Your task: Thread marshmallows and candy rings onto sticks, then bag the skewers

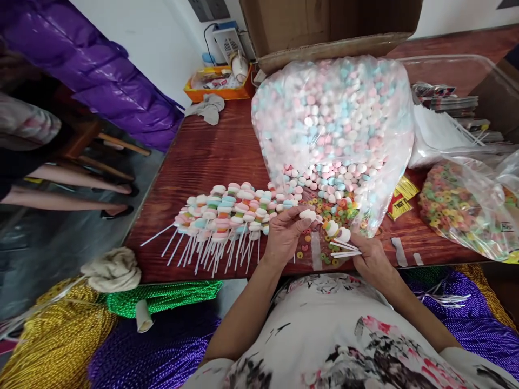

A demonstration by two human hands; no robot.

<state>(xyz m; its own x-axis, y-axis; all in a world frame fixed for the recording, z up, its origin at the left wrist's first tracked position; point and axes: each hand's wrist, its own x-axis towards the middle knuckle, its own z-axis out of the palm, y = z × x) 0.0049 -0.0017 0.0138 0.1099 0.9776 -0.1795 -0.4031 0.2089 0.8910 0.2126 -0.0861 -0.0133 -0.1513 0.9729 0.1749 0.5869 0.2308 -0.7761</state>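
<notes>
— What's in your grip?

— My left hand [286,232] pinches one white marshmallow [308,214]. My right hand [371,259] clamps several white sticks [344,249]; one carries two pieces [337,231].

— Where?

— Over the counter [211,151] edge, beside one pile of finished skewers [227,216] and two candy bags [336,119].

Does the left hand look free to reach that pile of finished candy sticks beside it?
Probably yes. The left hand sits right next to the pile, with only bare table between, though its fingers hold a white candy it would have to drop first.
</notes>
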